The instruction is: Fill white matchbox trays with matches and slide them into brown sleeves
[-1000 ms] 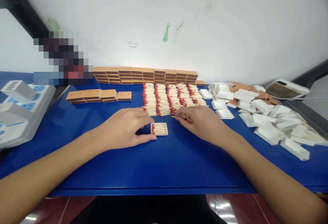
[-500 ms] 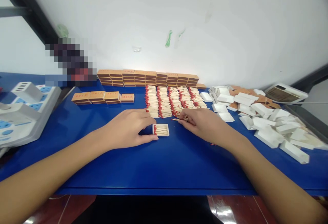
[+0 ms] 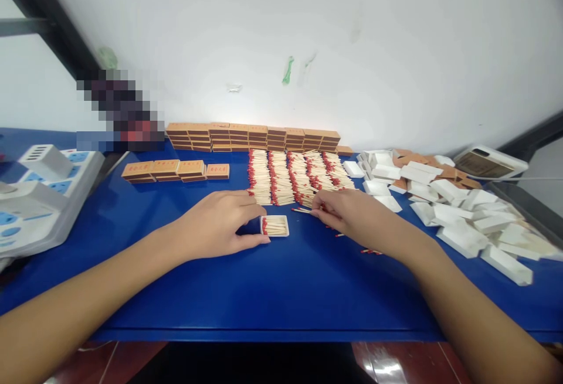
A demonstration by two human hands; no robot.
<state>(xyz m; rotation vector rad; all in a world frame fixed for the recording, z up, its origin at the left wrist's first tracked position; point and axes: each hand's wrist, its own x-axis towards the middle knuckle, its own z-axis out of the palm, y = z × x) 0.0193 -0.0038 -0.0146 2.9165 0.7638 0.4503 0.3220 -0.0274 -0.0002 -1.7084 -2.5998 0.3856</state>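
Observation:
My left hand (image 3: 215,221) grips the left end of a small white matchbox tray (image 3: 287,227) between thumb and fingers. Inside the tray lie matches (image 3: 276,226), their red heads pointing left. Just right of the tray, my right hand (image 3: 356,215) is closed in a pinch on a match (image 3: 301,210), whose red head sticks out to the left. Behind both hands, red-headed matches lie in several dense rows (image 3: 281,180). A few loose matches (image 3: 372,251) rest on the blue table (image 3: 264,296) under my right forearm, partly hidden.
Filled-looking orange matchboxes (image 3: 250,136) are stacked along the wall, with a shorter row (image 3: 176,170) at left. White trays (image 3: 461,214) and orange sleeves (image 3: 417,155) heap at right. A power strip (image 3: 65,196) sits far left, a white device (image 3: 490,161) far right.
My right hand has shifted slightly right, and the match in its fingers shows more clearly. My left hand stays at the tray. The whole view has tilted slightly.

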